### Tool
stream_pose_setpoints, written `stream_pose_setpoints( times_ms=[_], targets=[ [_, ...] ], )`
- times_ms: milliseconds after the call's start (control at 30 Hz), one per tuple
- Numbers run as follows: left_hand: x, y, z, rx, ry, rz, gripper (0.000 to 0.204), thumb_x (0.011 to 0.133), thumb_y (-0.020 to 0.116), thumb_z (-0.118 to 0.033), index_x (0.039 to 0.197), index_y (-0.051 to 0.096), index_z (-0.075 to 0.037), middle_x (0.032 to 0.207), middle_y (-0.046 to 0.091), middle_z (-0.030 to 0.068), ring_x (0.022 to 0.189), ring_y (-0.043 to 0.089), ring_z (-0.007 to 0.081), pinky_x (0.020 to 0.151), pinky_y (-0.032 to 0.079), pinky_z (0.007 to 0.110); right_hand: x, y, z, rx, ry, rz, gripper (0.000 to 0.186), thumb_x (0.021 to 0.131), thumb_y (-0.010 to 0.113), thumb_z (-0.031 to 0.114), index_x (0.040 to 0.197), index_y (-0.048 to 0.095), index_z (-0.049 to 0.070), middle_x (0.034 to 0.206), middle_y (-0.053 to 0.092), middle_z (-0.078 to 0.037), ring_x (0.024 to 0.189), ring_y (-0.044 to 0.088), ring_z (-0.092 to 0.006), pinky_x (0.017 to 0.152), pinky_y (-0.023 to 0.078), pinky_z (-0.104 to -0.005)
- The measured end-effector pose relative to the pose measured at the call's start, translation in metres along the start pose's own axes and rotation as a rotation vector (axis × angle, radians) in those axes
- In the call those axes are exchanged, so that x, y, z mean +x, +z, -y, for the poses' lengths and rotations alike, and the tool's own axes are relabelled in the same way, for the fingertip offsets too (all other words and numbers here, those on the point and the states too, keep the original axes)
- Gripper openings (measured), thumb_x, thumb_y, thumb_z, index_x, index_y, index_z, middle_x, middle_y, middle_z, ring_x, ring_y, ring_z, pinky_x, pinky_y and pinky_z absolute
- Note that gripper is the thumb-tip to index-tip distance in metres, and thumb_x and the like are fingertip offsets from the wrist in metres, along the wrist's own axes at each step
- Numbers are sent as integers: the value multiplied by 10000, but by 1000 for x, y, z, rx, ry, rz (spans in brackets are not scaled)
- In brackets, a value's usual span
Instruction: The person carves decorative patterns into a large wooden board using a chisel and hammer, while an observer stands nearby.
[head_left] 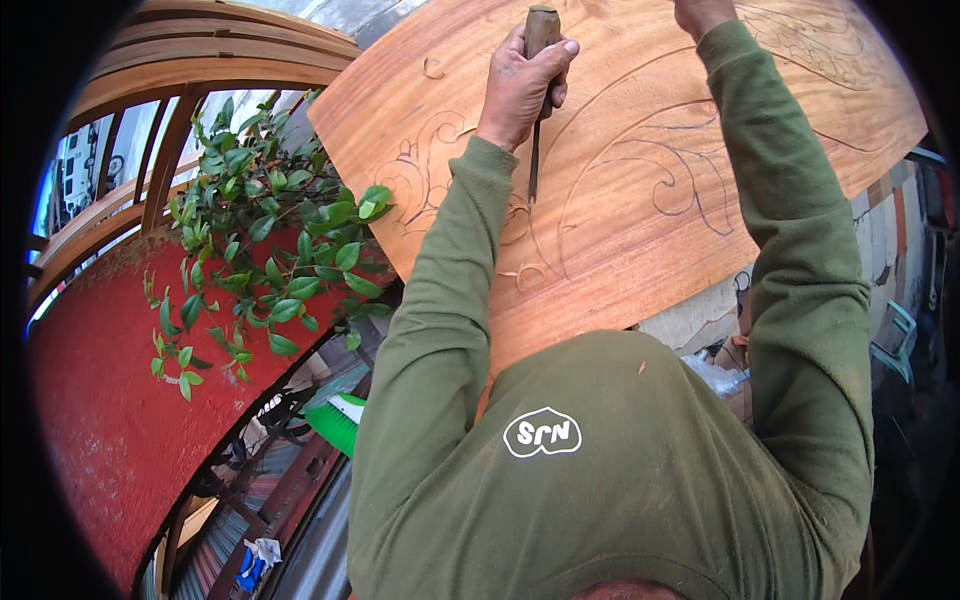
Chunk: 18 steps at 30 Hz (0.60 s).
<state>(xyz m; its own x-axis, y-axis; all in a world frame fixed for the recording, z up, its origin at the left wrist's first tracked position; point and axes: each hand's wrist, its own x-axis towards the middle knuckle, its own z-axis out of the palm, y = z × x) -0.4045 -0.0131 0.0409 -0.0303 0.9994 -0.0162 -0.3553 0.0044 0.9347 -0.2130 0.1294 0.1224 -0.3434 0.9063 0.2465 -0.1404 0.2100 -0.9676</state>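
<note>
My left hand (522, 85) is wrapped round a wood-carving chisel (542, 32), its wooden handle rising above my thumb. The dark blade points down toward me, its tip at the surface of a broad reddish-brown wooden board (630, 270). Curved grooves and drawn scrollwork (680, 180) cover parts of the board. Curled wood shavings (524, 274) lie near the blade tip. My right hand (703, 14) is raised at the top edge over the board's far side; its fingers are cut off, so what it holds does not show.
A leafy green plant (290, 250) overhangs the board's left edge beside a red wall (150, 400). Curved wooden slats (220, 70) stand at the upper left. Below the plant is a green-bristled brush (335, 425). A pale green chair (893, 340) is at the right.
</note>
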Motion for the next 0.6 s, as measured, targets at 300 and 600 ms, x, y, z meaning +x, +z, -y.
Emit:
stream_pose_setpoints(
  times_ms=[300,600],
  targets=[
    [-10,-15,4,-6,-26,-40,303,984,805,-210,1122,599,-35,750,600,4,506,544,78,473,462,233,7,11,19,-341,192,220,795,953,593,-13,1693,324,99,1405,662,-78,800,645,-89,686,545,-238],
    [-22,1,-8,36,17,-18,280,991,797,-183,1131,598,-44,717,594,0,493,538,76,462,451,235,-6,-2,-22,-366,108,718,837,956,610,-8,1714,267,87,1448,608,-120,1021,653,-195,900,558,-334]
  ],
)
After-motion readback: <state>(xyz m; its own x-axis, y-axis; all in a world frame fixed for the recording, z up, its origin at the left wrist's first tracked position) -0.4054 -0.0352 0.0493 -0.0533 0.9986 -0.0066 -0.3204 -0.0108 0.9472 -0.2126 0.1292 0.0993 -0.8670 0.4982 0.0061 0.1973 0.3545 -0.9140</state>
